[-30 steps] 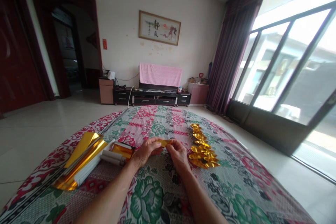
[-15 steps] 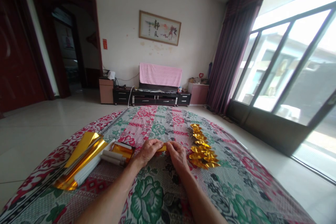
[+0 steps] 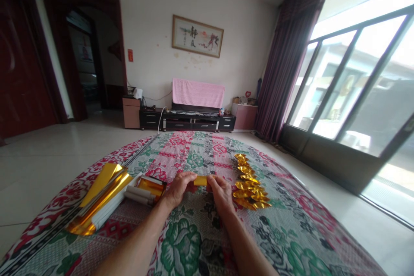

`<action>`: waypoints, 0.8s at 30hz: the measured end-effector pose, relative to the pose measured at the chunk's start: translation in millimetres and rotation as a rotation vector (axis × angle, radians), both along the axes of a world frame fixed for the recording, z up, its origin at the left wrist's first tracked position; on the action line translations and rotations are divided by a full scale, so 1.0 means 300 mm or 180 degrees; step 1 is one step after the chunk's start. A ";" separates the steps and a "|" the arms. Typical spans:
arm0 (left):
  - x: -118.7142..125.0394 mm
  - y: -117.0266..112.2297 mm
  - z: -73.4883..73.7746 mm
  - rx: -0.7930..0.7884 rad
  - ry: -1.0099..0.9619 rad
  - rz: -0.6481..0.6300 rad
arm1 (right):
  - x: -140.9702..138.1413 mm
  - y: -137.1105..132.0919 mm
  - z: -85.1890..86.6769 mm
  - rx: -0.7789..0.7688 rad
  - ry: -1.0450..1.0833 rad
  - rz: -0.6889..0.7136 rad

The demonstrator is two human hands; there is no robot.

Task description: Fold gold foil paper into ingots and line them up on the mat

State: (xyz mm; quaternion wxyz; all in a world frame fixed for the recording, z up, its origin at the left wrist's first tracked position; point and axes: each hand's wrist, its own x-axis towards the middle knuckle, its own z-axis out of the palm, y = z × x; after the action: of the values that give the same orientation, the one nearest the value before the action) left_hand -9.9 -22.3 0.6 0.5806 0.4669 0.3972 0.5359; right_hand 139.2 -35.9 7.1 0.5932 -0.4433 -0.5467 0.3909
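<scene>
Between my two hands, a small folded strip of gold foil paper [image 3: 201, 180] is held level above the patterned cloth. My left hand [image 3: 180, 188] pinches its left end between thumb and fingers. At the other end, my right hand [image 3: 221, 190] is closed on the paper, thumb on top. Just right of that hand lie rows of folded gold paper pieces [image 3: 249, 182], shaped like pointed ingots. To the left of my left hand rest sheets of gold foil paper [image 3: 106, 196], partly rolled, with white undersides, and a smaller stack with white paper rolls [image 3: 139, 194].
A flowered cloth [image 3: 181, 241] covers the rounded table. Across the room stands a black low cabinet [image 3: 190, 121], with a pink towel [image 3: 198, 92] draped over a dark object on it. Windows [image 3: 352, 77] and a purple curtain [image 3: 276, 64] are at the right.
My left hand has shifted slightly left along the gold paper strip, so more of it shows between my hands. The paper piles have stayed in place.
</scene>
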 end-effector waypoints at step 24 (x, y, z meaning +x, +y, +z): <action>0.008 -0.008 0.016 0.0127 0.0576 0.0063 | -0.011 -0.012 0.016 0.0002 0.0018 0.0108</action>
State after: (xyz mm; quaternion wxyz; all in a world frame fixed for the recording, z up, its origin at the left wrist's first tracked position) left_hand -7.6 -24.6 5.5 0.5276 0.5209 0.4419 0.5051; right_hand 136.0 -39.4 12.0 0.5882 -0.4326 -0.5526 0.4019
